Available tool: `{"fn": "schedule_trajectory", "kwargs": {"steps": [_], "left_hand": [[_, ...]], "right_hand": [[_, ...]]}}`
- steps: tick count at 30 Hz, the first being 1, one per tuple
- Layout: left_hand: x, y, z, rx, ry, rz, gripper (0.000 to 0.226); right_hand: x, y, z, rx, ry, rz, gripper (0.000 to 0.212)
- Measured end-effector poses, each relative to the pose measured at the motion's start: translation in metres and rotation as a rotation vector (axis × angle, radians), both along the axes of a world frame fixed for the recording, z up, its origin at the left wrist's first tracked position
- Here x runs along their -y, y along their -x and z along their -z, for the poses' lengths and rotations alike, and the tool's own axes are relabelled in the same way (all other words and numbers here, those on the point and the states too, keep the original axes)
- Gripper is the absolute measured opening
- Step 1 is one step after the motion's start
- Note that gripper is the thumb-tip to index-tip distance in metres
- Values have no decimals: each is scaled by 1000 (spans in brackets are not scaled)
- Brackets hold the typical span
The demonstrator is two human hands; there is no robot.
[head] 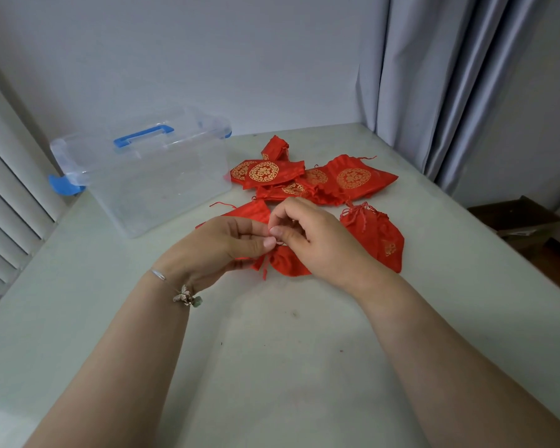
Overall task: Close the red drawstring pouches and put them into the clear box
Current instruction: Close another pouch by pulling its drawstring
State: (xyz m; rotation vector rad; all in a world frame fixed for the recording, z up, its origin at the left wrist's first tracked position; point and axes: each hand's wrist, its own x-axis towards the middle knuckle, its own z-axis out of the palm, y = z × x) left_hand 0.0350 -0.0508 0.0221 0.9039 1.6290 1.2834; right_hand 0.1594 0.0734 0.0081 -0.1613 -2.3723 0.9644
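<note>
A red drawstring pouch (pixel 286 261) hangs under my two hands at the table's middle, mostly hidden by them. My left hand (pixel 227 244) and my right hand (pixel 307 234) meet above it, each pinching its thin red string between thumb and fingers. Another red pouch (pixel 253 211) lies flat just behind my left hand. A gathered pouch (pixel 374 232) lies to the right. Several flat red pouches with gold round prints (pixel 304 181) are piled farther back. The clear box (pixel 143 185) stands at the back left, with nothing visible inside.
The box's clear lid with a blue handle (pixel 144 135) leans behind the box, and blue latches (pixel 63 185) stick out at its sides. Grey curtains (pixel 450 92) hang at the right. The pale table (pixel 272 350) ends at its right edge, beyond which a dark box (pixel 518 221) sits lower.
</note>
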Motion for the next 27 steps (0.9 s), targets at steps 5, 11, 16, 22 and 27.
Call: {"fn": "schedule_trajectory", "kwargs": {"steps": [5, 11, 16, 22, 27], "left_hand": [[-2, -6, -4, -35, -7, -57, 12], [-2, -5, -4, 9, -97, -146, 17], [0, -5, -6, 9, -117, -201, 16], [-1, -6, -9, -100, -25, -274, 13], [1, -4, -10, -10, -10, -272, 8]], "right_hand": [[0, 3, 3, -20, 161, -15, 9], [-3, 6, 7, 261, 347, -91, 22], [-6, 6, 7, 170, 153, 57, 18], [-9, 5, 8, -81, -219, 221, 24], [-5, 2, 4, -21, -271, 88, 23]]}}
